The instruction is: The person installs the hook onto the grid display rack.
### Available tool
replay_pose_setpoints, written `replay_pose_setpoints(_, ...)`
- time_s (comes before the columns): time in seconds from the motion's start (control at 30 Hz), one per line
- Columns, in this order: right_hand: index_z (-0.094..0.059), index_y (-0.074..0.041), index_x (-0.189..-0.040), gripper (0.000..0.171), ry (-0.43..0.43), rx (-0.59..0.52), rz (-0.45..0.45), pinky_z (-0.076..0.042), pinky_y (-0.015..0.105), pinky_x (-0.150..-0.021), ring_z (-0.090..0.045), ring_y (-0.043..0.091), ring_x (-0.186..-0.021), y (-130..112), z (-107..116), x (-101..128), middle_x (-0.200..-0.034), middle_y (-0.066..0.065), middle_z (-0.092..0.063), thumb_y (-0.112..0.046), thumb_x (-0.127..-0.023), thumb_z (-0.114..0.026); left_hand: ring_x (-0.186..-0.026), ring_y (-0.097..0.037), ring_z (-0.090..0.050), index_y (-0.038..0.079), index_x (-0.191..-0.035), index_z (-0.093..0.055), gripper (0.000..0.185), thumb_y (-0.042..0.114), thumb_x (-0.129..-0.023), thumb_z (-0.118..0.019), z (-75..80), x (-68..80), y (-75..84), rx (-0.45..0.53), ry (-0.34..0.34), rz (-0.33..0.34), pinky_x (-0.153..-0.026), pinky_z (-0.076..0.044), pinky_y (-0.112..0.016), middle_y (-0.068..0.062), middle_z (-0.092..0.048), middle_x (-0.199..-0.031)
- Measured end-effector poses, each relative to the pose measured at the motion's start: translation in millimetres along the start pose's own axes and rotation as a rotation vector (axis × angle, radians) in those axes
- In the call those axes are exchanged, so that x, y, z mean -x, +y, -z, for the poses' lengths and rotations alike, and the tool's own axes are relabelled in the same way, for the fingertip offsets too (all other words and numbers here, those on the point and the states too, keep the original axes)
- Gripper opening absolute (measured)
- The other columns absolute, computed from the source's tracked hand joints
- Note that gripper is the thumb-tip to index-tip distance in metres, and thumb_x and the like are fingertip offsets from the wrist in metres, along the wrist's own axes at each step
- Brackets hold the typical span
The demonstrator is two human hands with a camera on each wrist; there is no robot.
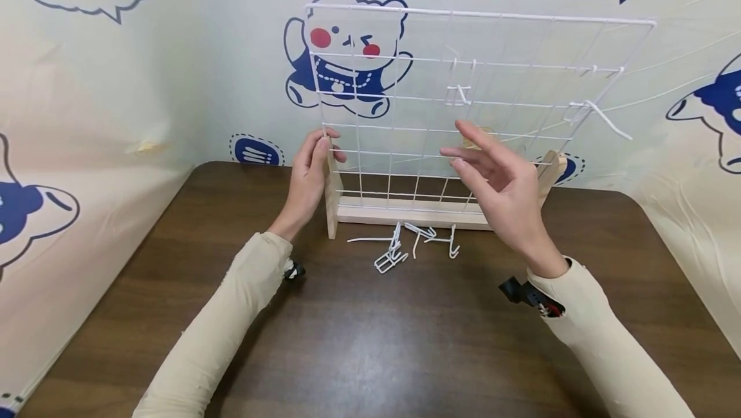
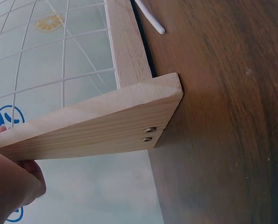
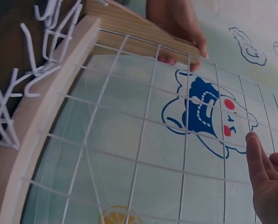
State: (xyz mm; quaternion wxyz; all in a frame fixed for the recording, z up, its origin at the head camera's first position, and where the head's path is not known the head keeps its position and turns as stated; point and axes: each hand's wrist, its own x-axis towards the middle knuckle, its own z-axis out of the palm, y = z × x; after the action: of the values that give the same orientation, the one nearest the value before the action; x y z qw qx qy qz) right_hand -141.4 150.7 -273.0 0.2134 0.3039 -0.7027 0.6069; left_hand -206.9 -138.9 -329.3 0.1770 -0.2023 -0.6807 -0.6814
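A white wire grid rack (image 1: 405, 127) stands tilted on a wooden base (image 1: 405, 213) with wooden side posts. My left hand (image 1: 312, 164) grips the top of the left side post (image 2: 97, 119), thumb in front and fingers around its edge. In front of the grid is my right hand (image 1: 500, 190), holding nothing, its fingers extended and slightly bent. One white hook (image 1: 461, 93) hangs near the grid's upper middle, and another hook (image 1: 602, 116) hangs near its right edge. Several loose white hooks (image 1: 392, 254) lie in front of the base; the right wrist view also shows these hooks (image 3: 59, 39).
Everything stands on a dark brown wooden table (image 1: 370, 341). Behind it hangs a pale cloth (image 1: 220, 71) with printed bears, close to the table's back edge. Two screws (image 2: 149, 129) show on the left side post's outer face.
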Motion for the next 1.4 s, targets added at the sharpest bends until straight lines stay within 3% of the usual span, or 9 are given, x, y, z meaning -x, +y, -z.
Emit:
replay_pose_setpoints(0.23, -0.066, 0.004, -0.124, 0.036, 0.005, 0.012, 0.005, -0.052, 0.026, -0.088, -0.070, 0.024, -0.102, -1, 11, 9, -0.120, 0.018, -0.068, 0.014, -0.090, -0.060, -0.091, -0.032, -0.063, -0.009, -0.123, -0.050, 0.031, 0.015, -0.108, -0.037, -1.2, -1.4, 1.5, -0.003, -0.006, 0.001, -0.084, -0.045, -0.034, -0.031, -0.061, -0.095)
replay_pose_setpoints(0.47, -0.067, 0.013, -0.113, 0.024, -0.033, 0.083, -0.019, -0.053, 0.024, -0.084, -0.071, 0.016, -0.092, -14, 5, 11, -0.106, 0.027, -0.068, 0.015, -0.090, -0.060, -0.089, -0.028, -0.063, -0.010, -0.124, -0.050, 0.033, 0.015, -0.108, -0.037, -0.5, 0.4, 0.4, -0.001, -0.003, 0.003, -0.082, -0.046, -0.034, -0.021, -0.064, -0.091)
replay_pose_setpoints(0.8, -0.074, 0.000, -0.104, 0.017, -0.075, 0.148, -0.043, -0.053, 0.023, -0.083, -0.071, 0.014, -0.086, 14, 9, 22, -0.099, 0.014, -0.073, 0.006, -0.092, -0.065, -0.090, -0.031, -0.062, -0.010, -0.124, -0.049, 0.032, 0.014, -0.108, -0.037, -0.7, 0.6, -1.1, 0.016, -0.003, 0.002, -0.082, -0.046, -0.033, -0.024, -0.062, -0.091)
replay_pose_setpoints(0.93, -0.074, 0.001, -0.101, 0.013, -0.086, 0.161, -0.069, -0.052, 0.021, -0.084, -0.071, 0.012, -0.086, 20, 10, 27, -0.097, 0.014, -0.074, 0.004, -0.092, -0.066, -0.092, -0.041, -0.060, -0.010, -0.124, -0.049, 0.032, 0.015, -0.108, -0.037, -1.2, 0.4, -1.0, 0.003, -0.006, -0.003, -0.083, -0.045, -0.041, -0.031, -0.060, -0.093)
replay_pose_setpoints(1.07, -0.075, -0.001, -0.099, 0.012, -0.106, 0.216, -0.110, -0.051, 0.019, -0.083, -0.070, 0.007, -0.084, 24, 10, 32, -0.097, 0.010, -0.075, 0.002, -0.092, -0.066, -0.092, -0.034, -0.062, -0.006, -0.124, -0.052, 0.033, 0.020, -0.108, -0.038, 0.4, -1.6, -10.8, -0.001, -0.005, -0.006, -0.086, -0.044, -0.049, -0.026, -0.062, -0.093)
replay_pose_setpoints(1.17, -0.076, -0.007, -0.099, 0.011, -0.151, 0.307, -0.145, -0.050, 0.020, -0.083, -0.068, 0.006, -0.087, 28, 9, 36, -0.096, 0.004, -0.075, -0.004, -0.093, -0.067, -0.091, -0.027, -0.063, -0.001, -0.125, -0.054, 0.032, 0.022, -0.109, -0.039, 2.9, -4.0, -23.1, 0.000, 0.002, -0.008, -0.087, -0.044, -0.048, -0.017, -0.065, -0.092)
replay_pose_setpoints(1.23, -0.076, -0.010, -0.099, 0.010, -0.201, 0.380, -0.163, -0.050, 0.023, -0.081, -0.067, 0.006, -0.087, 31, 9, 38, -0.096, 0.000, -0.075, -0.009, -0.094, -0.068, -0.091, -0.030, -0.063, -0.001, -0.125, -0.054, 0.032, 0.022, -0.109, -0.039, 4.2, -5.1, -28.6, 0.001, 0.005, -0.012, -0.085, -0.045, -0.044, -0.019, -0.064, -0.092)
replay_pose_setpoints(1.4, -0.077, -0.013, -0.101, 0.010, -0.333, 0.490, -0.183, -0.055, 0.034, -0.076, -0.067, 0.008, -0.085, 39, 8, 43, -0.097, -0.006, -0.074, -0.017, -0.094, -0.070, -0.090, -0.031, -0.062, -0.008, -0.125, -0.051, 0.033, 0.018, -0.108, -0.038, -0.1, -1.0, -8.3, -0.001, 0.005, 0.001, -0.085, -0.045, -0.042, -0.029, -0.061, -0.094)
